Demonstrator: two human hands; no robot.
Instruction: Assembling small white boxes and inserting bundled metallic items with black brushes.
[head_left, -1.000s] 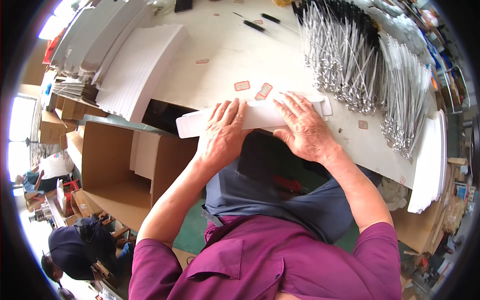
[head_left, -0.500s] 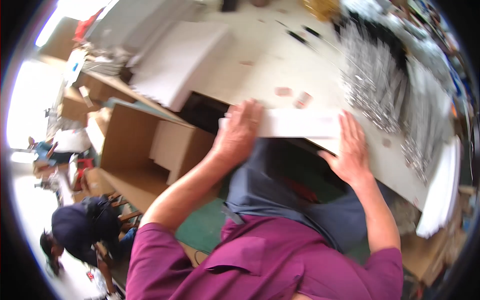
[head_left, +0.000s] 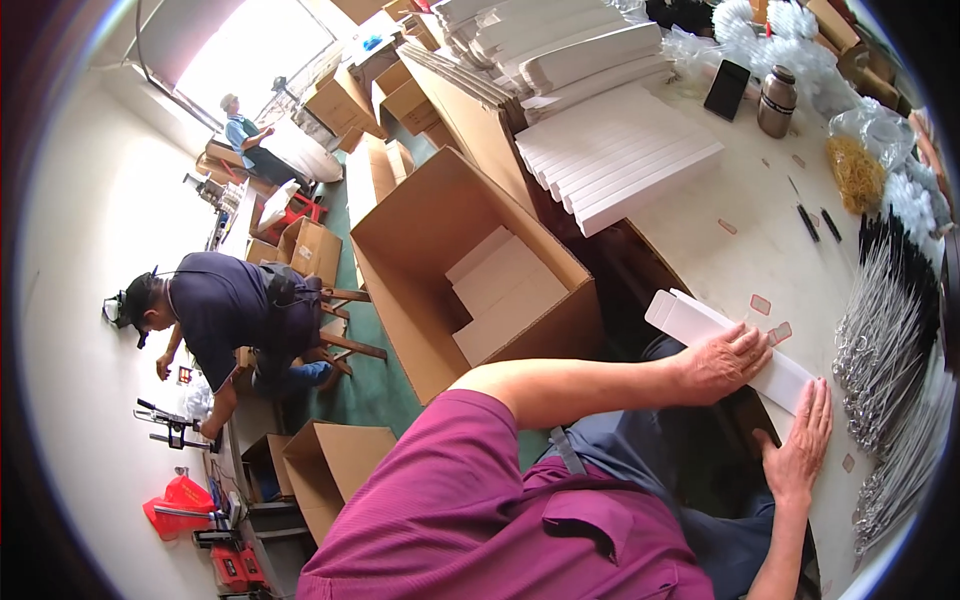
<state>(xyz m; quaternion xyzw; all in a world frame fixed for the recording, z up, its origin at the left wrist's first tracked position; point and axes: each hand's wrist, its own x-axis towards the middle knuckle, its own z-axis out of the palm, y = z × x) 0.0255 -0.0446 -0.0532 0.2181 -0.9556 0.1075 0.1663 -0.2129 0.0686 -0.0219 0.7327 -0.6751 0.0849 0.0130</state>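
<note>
A long, narrow white carton (head_left: 690,318) lies along the near edge of the pale table, its flap end pointing toward the upper left. My left hand (head_left: 722,362) rests across its middle with the fingers lying flat. At the carton's other end my right hand (head_left: 800,450) has its fingers stretched out along the table and touching that end, the thumb held apart. Two small reddish-and-white paper slips (head_left: 761,304) lie just beyond the carton. What is under my left palm is hidden.
Left of the table stands a large open cardboard box (head_left: 470,270) with white cartons inside. White cartons (head_left: 620,150) are stacked at the table's far left. Thin metal-ended strands (head_left: 880,350) lie at right, near a phone (head_left: 727,90) and flask (head_left: 777,102). A co-worker (head_left: 225,310) bends at left.
The view has swung left, bringing the co-worker and large cardboard box further into the picture. Both hands stay at the white carton, which now appears slanted.
</note>
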